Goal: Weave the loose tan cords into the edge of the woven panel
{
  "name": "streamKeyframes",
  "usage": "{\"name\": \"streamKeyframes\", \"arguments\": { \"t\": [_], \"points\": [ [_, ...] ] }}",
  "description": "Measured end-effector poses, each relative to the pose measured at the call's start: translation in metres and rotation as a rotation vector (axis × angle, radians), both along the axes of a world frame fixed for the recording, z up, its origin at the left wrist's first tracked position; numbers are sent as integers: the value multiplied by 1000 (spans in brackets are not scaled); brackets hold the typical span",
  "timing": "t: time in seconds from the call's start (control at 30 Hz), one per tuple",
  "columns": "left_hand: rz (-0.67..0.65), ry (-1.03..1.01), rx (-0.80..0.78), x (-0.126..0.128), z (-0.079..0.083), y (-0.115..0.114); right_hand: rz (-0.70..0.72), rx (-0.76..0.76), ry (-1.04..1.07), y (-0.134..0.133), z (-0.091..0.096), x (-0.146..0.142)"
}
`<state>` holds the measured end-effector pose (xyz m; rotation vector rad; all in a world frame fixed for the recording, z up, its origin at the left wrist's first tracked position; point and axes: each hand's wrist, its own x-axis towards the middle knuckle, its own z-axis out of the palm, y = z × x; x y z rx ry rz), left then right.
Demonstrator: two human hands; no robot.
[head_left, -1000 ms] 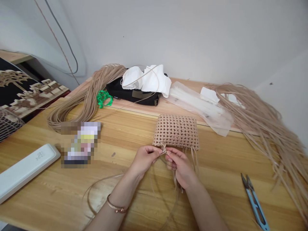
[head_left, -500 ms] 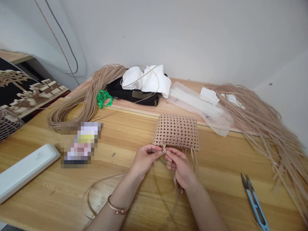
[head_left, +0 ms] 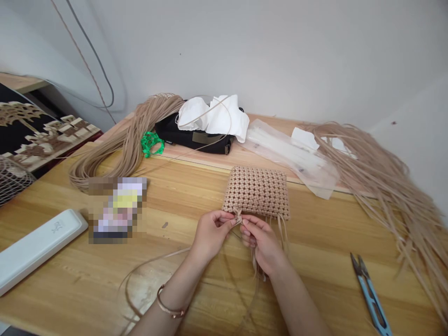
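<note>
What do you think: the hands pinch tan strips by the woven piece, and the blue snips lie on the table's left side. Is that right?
Not quite: the head view shows the blue snips on the right side of the table. The left hand and right hand do pinch tan strips by the woven piece.

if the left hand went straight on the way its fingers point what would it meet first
Probably the right hand, just past the tan strands that the left hand pinches; exact depth there is hard to judge.

The left forearm (head_left: 184, 280) has shifted slightly right, baring more of a loose strand (head_left: 164, 256).
</note>
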<state>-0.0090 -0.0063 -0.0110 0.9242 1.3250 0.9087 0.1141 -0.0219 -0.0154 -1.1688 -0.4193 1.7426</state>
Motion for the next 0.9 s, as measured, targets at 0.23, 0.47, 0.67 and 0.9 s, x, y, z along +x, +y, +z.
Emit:
{"name": "streamKeyframes", "arguments": {
  "t": [0.23,0.47,0.67,0.9],
  "points": [
    [-68,91,64,-3,-1,1,8,1,8,-1,0,0],
    [-43,9,42,-4,-2,2,7,4,8,-1,0,1],
    [-57,10,36,-4,-3,2,2,-3,9,0,-1,1],
    [-119,136,103,-6,-2,1,16,-4,-4,0,1,0]
  ]
}}
